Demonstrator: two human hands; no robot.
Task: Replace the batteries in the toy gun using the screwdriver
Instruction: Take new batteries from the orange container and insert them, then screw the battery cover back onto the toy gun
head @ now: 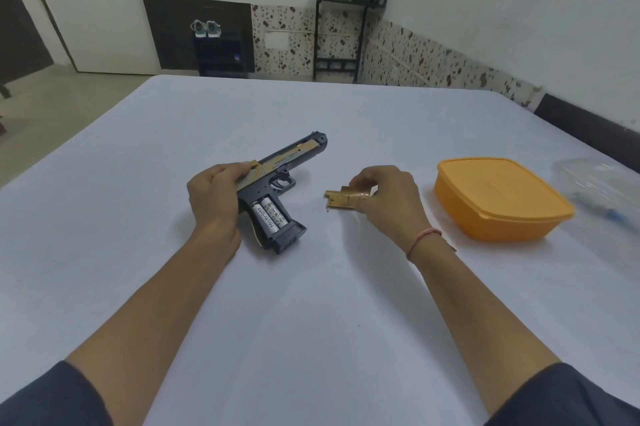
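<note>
A black and gold toy gun [277,180] lies on its side on the white table [311,304], barrel pointing away to the right. Its grip is uncovered, and two white batteries [270,216] sit side by side inside. My left hand [214,197] grips the rear of the gun's slide and holds it down. My right hand [388,193] pinches the gold grip cover [343,199] just above the table, to the right of the gun. No screwdriver can be picked out.
An orange lidded plastic box [498,197] stands to the right of my right hand. A clear plastic container [602,190] with small items inside sits at the far right edge. Beyond the table are a door, a dark shelf and a small stand.
</note>
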